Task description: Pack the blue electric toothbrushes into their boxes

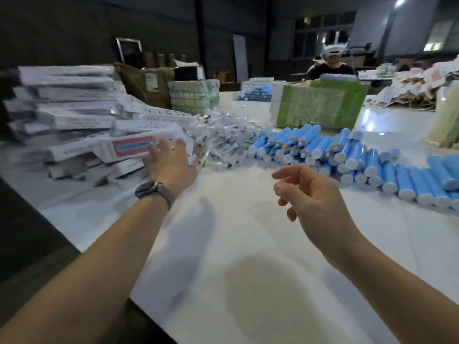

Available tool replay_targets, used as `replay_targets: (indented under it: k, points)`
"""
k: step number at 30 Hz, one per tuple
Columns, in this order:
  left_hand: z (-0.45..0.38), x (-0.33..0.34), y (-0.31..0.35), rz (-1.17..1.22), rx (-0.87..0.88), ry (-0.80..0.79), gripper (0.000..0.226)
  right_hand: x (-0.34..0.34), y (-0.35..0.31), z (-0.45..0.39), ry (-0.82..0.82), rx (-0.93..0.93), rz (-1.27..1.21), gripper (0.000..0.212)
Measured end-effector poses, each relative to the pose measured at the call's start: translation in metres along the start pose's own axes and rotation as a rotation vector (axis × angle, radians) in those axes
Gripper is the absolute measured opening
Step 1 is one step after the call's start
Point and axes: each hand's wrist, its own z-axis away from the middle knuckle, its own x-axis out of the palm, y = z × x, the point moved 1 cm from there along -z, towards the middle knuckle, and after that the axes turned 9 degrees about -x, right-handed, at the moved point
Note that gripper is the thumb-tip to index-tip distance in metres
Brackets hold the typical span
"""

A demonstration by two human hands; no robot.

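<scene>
Bearing print too blurred to read, white boxes lie heaped at left on a white table; left hand, fingers spread, reaches the nearest box, contact unclear. Right hand hovers loosely curled, holding nothing. Blue toothbrushes lie piled at right, beside clear packets. Dim warehouse behind.

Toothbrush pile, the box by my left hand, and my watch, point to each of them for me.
toothbrush pile [323,155], head view, on the blue handles at mid-pile
box [131,147], head view, on its red and blue label
watch [147,189], head view, on its dark face
</scene>
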Motion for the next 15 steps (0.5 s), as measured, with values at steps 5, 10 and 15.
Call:
replay_targets:
  k: [5,10,15]
  points:
    - [-0.053,-0.004,-0.042,-0.258,-0.031,0.056,0.071,0.005,-0.01,0.005,-0.085,-0.059,0.006,0.016]
    - [-0.065,-0.012,-0.051,-0.42,0.054,0.181,0.052,-0.001,-0.011,0.004,-0.047,-0.053,0.02,0.014]
    - [-0.021,-0.037,-0.008,-0.106,0.187,0.22,0.046,-0.012,-0.007,-0.003,0.03,-0.047,0.017,0.023]
